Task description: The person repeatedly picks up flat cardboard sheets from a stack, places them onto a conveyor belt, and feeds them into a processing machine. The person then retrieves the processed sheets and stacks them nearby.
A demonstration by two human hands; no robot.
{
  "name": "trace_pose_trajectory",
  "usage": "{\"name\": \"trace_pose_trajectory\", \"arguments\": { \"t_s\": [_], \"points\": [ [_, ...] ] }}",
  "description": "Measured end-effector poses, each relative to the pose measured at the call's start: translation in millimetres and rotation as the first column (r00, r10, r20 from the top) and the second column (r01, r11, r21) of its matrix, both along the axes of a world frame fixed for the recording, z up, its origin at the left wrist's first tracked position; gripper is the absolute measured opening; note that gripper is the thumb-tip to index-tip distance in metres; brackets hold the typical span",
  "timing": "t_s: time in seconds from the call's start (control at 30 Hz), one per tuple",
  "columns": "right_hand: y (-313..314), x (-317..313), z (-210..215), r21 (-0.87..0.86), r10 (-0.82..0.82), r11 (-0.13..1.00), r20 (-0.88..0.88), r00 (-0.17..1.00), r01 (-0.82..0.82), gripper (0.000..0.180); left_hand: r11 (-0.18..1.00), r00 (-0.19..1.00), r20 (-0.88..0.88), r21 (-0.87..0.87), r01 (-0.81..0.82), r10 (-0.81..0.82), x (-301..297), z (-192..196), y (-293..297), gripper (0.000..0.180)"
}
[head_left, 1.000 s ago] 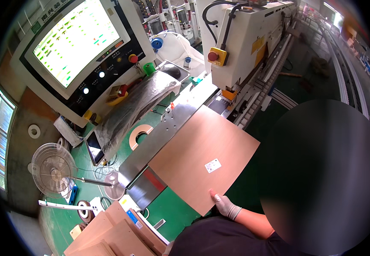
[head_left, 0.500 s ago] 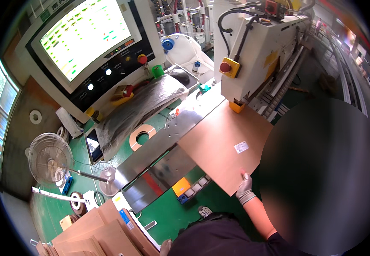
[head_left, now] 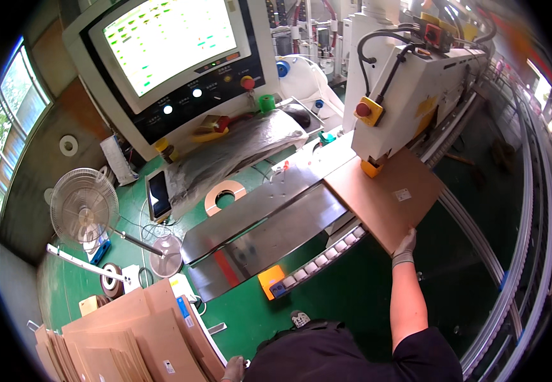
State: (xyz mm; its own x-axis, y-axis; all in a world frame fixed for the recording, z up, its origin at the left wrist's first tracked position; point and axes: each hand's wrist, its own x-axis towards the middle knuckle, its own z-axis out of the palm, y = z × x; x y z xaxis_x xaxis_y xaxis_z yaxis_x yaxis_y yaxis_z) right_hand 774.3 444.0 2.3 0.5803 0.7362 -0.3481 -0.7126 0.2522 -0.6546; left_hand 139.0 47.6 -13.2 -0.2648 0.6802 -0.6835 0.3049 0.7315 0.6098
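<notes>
Noted at far left one window (head_left: pixel 18 118) and one standing fan (head_left: pixel 85 205), then a leaning stack of panels (head_left: pixel 155 331), overlapped too closely for a full count. On the console (head_left: pixel 129 118), counted two lit white buttons (head_left: pixel 197 93) and one red knob (head_left: pixel 247 83). Below, on the green floor, one ring-shaped coil (head_left: pixel 212 200).

At the lower edge, just right of the stack, found the left hand (head_left: pixel 234 369), gloved, held low beside the torso and partly cut off; could not tell its grip.

Saw one green cup (head_left: pixel 266 103), its contents too small to make out; right of it, one tray (head_left: pixel 314 122) with a dark rounded object (head_left: pixel 297 115) inside. Counted two long steel plates (head_left: pixel 276 229) side by side, and at least six white blocks (head_left: pixel 320 260) in a row.

Farther right, located one brown board (head_left: pixel 384 200) with one white label (head_left: pixel 402 195), lying flat at the plates' end, partly under the machine head (head_left: pixel 390 121). Found the right hand (head_left: pixel 405 247), gloved, grasping the board's near corner, at the end of a nearly straight, forward-reaching arm.
</notes>
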Motion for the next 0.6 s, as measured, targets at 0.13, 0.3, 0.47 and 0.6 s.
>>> {"name": "trace_pose_trajectory", "arguments": {
  "t_s": [0.13,0.3,0.47,0.6],
  "points": [
    [10,-13,17,-0.176,-0.099,0.979,0.01,0.995,0.099,0.049,0.996,0.998,0.031,0.078,-0.048,0.046,9,-4,6,0.039],
    [25,-72,1,-0.281,-0.007,0.959,0.147,0.989,0.048,0.028,0.981,0.99,-0.027,0.132,0.141,-0.139,12,-18,16,0.039],
    [-12,-236,46,-0.048,0.039,0.986,0.997,0.063,0.162,0.018,0.994,0.999,-0.049,0.106,-0.019,0.024,-3,5,-19,0.041],
    [-78,-288,45,-0.013,-0.034,0.991,0.933,-0.359,-0.13,0.028,0.851,0.885,0.234,0.262,-0.455,0.402,-22,27,-34,0.039]
  ]
}}
